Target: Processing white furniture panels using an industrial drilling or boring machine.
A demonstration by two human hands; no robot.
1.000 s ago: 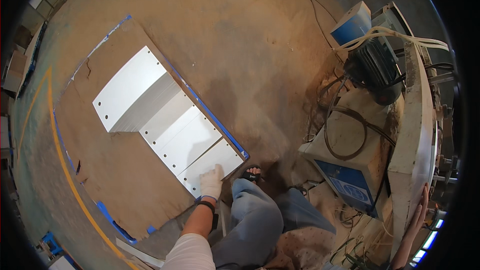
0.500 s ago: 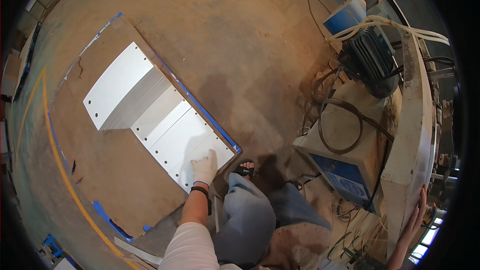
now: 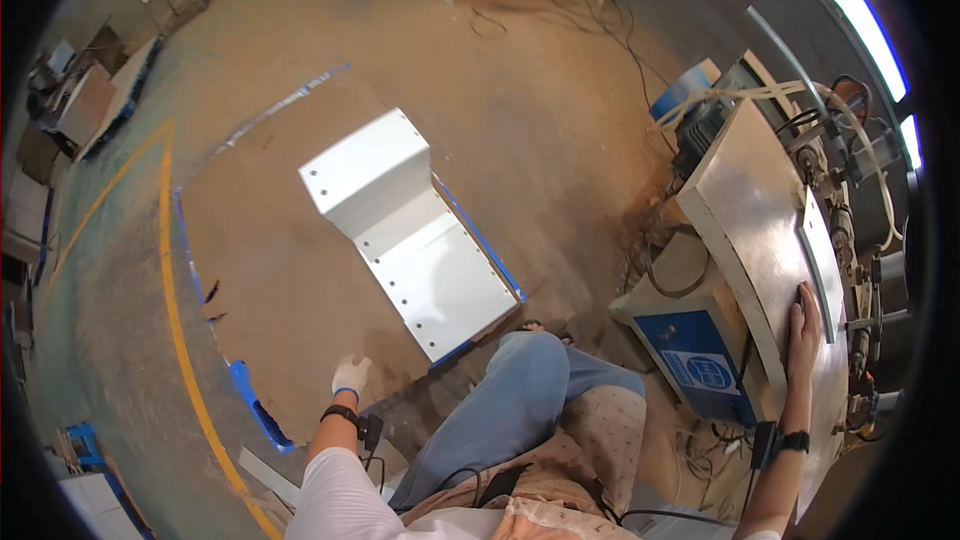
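Observation:
My left hand [image 3: 351,376], in a whitish glove, hangs over the brown board [image 3: 290,310] with nothing in it; its fingers are loosely bent and apart. Beyond it to the right lie white panels [image 3: 440,285] with small dark holes along their edges, laid in stacks of different heights. The far stack [image 3: 370,155] stands taller. My right hand [image 3: 802,325], ungloved, rests with fingers stretched out on the machine's pale tabletop [image 3: 735,200]. Its fingertips are beside a narrow white panel [image 3: 821,265] lying on that top, possibly touching it.
Blue tape [image 3: 262,410] runs along the board's edges. Below the tabletop stands a machine cabinet [image 3: 690,365] with a blue front, and a dark motor [image 3: 698,140] sits behind. Cables [image 3: 635,50] trail over the floor. A yellow line [image 3: 172,290] marks the floor at left.
My left hand has come off the white panel stack and moved left and nearer to me. The view has swung up and right, bringing my right hand and the tabletop further in.

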